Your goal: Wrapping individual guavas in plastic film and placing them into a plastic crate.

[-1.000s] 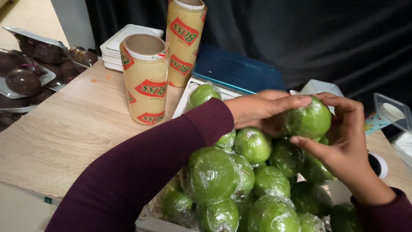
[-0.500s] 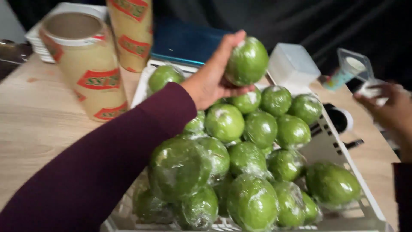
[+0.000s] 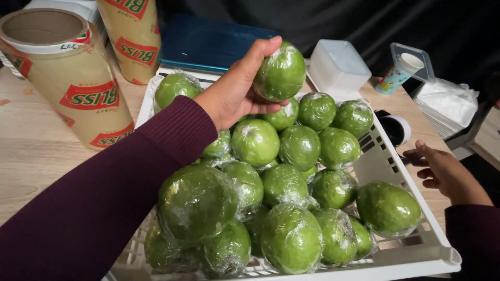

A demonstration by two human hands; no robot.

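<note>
Roughly twenty film-wrapped green fruits fill the white slotted crate (image 3: 416, 255) at the bottom of the frame, on the wooden worktop (image 3: 31, 156). Mid-right, the right hand (image 3: 442, 171) rests loosely open beside the crate's wall, holding nothing; upper centre, the left hand (image 3: 234, 93) has a closed grip on one wrapped fruit (image 3: 281, 70) above the heap, best held gently to spare the film. Two film rolls (image 3: 67, 73) stand upper left

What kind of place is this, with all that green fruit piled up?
Probably a small fruit-wrapping or packing station. A white crate holds a heap of film-wrapped green fruits, two big rolls of cling film stand on the wooden table, and the left hand lifts one wrapped fruit.
</note>
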